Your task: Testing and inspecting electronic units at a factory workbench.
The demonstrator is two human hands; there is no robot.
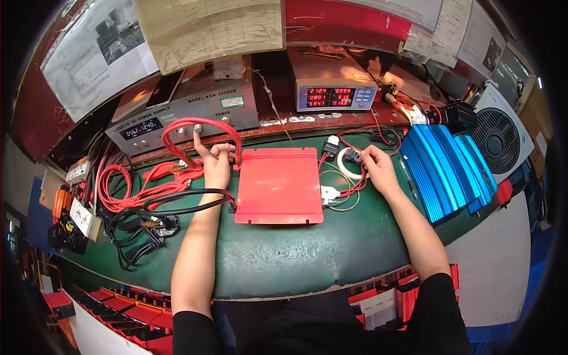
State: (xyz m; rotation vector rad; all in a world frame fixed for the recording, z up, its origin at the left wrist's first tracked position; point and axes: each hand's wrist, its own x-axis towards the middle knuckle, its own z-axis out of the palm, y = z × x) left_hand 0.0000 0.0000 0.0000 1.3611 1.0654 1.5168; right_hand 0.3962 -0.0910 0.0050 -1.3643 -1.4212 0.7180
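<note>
A flat red metal box (279,184) lies on the green bench mat in front of me. My left hand (215,158) reaches past its left side with the index finger stretched up to a knob (198,128) on the grey power supply (177,106); it grips nothing. Thick red cables (201,121) and black cables (189,194) run to the box's left end. Right of the box, my right hand (378,168) has its fingers closed at a small black connector (352,155) beside a white ring (346,164). A white plug (329,193) sits at the box's right end.
A meter with red digits (331,97) stands at the back. Blue finned housings (441,171) and a fan (497,136) are at the right. Coiled red cable (118,186) and black leads (139,236) lie left. Red housings (127,313) fill the area below the bench edge.
</note>
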